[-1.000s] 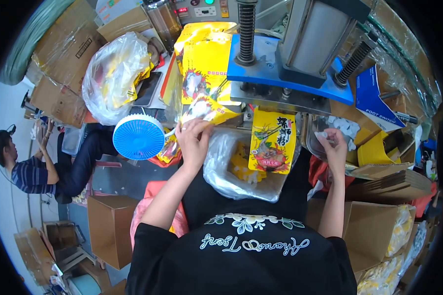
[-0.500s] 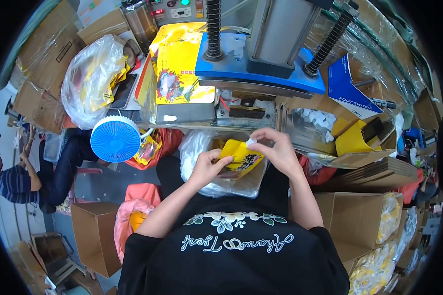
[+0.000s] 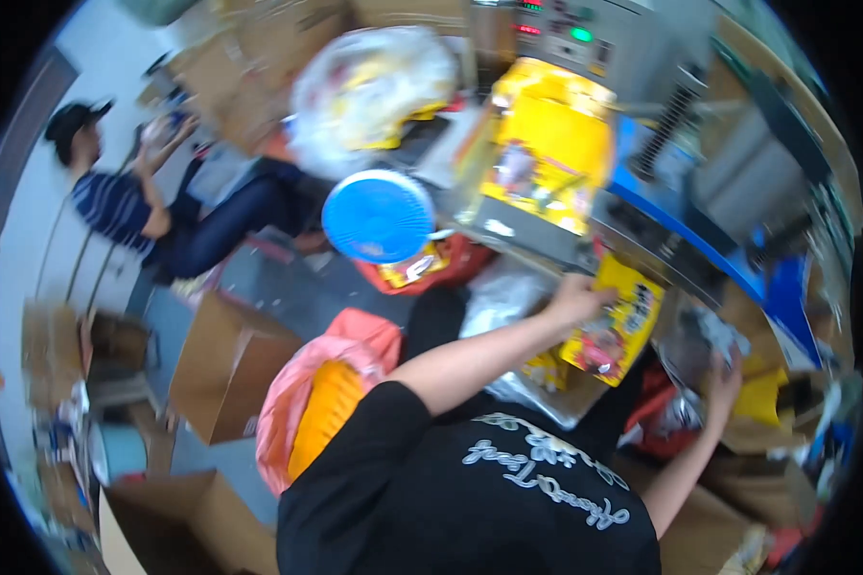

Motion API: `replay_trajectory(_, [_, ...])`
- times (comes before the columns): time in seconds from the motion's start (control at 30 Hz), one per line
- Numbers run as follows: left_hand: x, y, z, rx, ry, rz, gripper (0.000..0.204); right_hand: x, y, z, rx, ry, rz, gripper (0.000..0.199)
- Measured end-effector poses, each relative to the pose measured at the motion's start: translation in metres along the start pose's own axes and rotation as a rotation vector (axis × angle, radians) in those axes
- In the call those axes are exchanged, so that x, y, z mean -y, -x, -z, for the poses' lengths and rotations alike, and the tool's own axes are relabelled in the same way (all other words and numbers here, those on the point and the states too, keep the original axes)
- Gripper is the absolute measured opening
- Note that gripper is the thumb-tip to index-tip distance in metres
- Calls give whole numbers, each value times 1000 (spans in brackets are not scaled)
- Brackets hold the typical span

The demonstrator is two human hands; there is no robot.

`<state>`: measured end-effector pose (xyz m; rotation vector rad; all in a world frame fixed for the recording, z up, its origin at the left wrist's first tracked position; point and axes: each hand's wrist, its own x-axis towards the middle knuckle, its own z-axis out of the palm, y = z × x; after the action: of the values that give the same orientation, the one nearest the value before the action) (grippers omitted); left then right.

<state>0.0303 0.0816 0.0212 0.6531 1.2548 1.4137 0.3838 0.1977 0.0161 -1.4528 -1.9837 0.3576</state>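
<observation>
My left hand (image 3: 582,299) pinches a yellow printed pouch (image 3: 623,321) by its upper left edge, holding it up in front of my lap. Out to the right, my right hand (image 3: 724,376) reaches to a clear tray (image 3: 683,347) with crumpled whitish pieces (image 3: 719,331) in it. Motion blurs those fingers, so whether they hold anything does not show. Below the pouch, a plastic-lined box (image 3: 571,407) on my lap has more yellow pouches (image 3: 545,370) in it.
A press with a blue plate (image 3: 690,235) stands ahead, beside a stack of yellow sheets (image 3: 556,134). A blue fan (image 3: 378,217) is left of it. A pink bag (image 3: 283,407) and cardboard boxes (image 3: 225,369) lie left. Another person (image 3: 115,206) sits at far left.
My view has swung right. My right hand has left the pouch and its white piece, moving right to the clear tray. The pouch stays in my left hand, now hanging more upright.
</observation>
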Motion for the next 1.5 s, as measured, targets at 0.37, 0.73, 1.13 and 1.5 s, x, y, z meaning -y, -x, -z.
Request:
replay_trajectory(0.37, [-28, -13, 112, -416, -1296, -748, 74, 8, -22, -51, -27, 23, 141, 42])
replay_trajectory(0.73, [-46, 38, 101, -415, -899, -821, 15, -14, -5, -25, 56, -496, -105, 27])
replay_trajectory(1.13, [23, 69, 38, 156, -679, -512, 16, 199, 28, -8, 653, -432, 278, 28])
replay_trajectory(1.5, [24, 44, 35, 180, -297, 12, 26, 166, 26, -40, 349, -617, 72, 45])
